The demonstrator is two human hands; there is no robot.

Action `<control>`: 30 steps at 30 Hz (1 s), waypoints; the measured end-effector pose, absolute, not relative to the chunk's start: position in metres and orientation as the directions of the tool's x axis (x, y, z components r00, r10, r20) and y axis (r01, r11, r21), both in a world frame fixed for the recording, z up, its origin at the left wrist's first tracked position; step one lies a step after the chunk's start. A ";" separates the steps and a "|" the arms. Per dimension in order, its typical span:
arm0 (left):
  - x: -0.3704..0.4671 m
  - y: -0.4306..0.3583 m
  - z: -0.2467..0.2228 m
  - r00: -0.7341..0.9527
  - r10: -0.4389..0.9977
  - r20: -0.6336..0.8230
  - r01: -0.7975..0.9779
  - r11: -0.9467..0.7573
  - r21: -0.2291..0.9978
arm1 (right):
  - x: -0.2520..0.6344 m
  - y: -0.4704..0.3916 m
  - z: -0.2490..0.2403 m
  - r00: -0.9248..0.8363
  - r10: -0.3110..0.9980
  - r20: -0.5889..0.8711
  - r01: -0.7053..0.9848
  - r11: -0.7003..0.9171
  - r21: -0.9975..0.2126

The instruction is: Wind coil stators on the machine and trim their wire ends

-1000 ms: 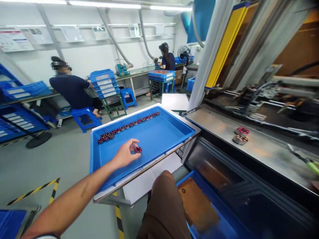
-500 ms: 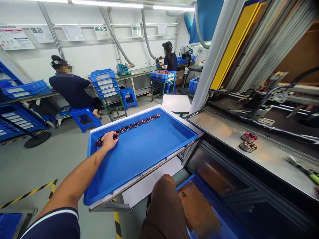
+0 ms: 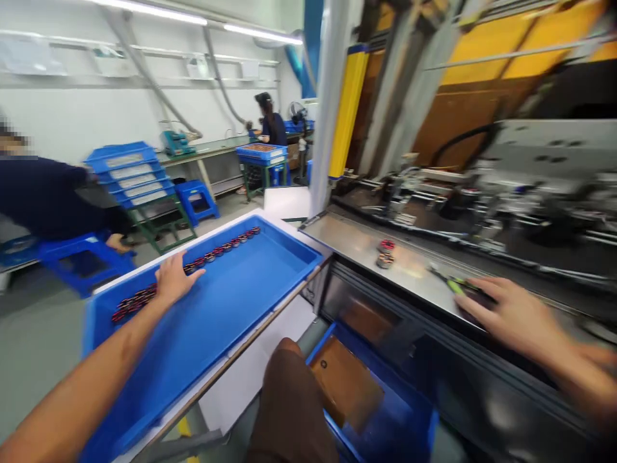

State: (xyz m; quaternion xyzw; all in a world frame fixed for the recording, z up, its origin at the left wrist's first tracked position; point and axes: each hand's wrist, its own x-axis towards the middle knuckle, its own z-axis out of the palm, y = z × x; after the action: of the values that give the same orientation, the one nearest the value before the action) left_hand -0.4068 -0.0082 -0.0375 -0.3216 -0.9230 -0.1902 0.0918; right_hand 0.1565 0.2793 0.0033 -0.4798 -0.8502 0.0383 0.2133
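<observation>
A row of small red-and-black wound motor stators (image 3: 219, 252) runs along the far side of a blue tray (image 3: 241, 302). My left hand (image 3: 174, 278) is over the row, thumb spread away from the fingers; I see nothing held, though its fingertips partly hide the stators. More stators (image 3: 132, 303) cluster at the tray's left end. On the metal ledge at right, my right hand (image 3: 511, 315), somewhat blurred, has thumb and fingers around the handles of green-handled pliers (image 3: 456, 285). Left of the pliers, a red stator (image 3: 386, 245) and a copper-coloured stator (image 3: 384, 260) sit side by side.
Behind the metal ledge (image 3: 347, 231) is a machine with rods and brackets (image 3: 482, 193). A blue bin (image 3: 405, 411) with a brown panel inside stands below, beside my knee (image 3: 289, 399). Co-workers sit at left (image 3: 43, 193) and at the back (image 3: 274, 125), near stacked blue trays (image 3: 132, 173).
My view has swung right. My left hand has spread its thumb and no longer shows a stator in its grasp. My right hand has come into view at the pliers.
</observation>
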 end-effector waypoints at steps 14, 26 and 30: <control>-0.129 0.279 0.009 0.068 0.979 0.192 0.703 -0.183 0.687 | 0.174 0.277 0.013 -0.403 0.843 0.356 0.827 0.502 -0.252; -0.102 0.208 0.004 -0.208 0.876 0.434 0.469 -0.300 0.831 | 0.176 0.284 0.008 -0.359 0.823 0.440 0.681 0.553 -0.479; -0.083 0.116 0.003 -0.250 0.811 0.528 0.399 -0.411 0.820 | 0.164 0.240 0.018 -0.305 0.789 0.534 0.511 0.608 -0.607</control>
State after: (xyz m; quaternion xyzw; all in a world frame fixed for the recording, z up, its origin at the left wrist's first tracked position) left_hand -0.0827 0.1158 0.0031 -0.5877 -0.5150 -0.6000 -0.1717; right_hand 0.1639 0.2395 0.0180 -0.4111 -0.7908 0.1641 0.4227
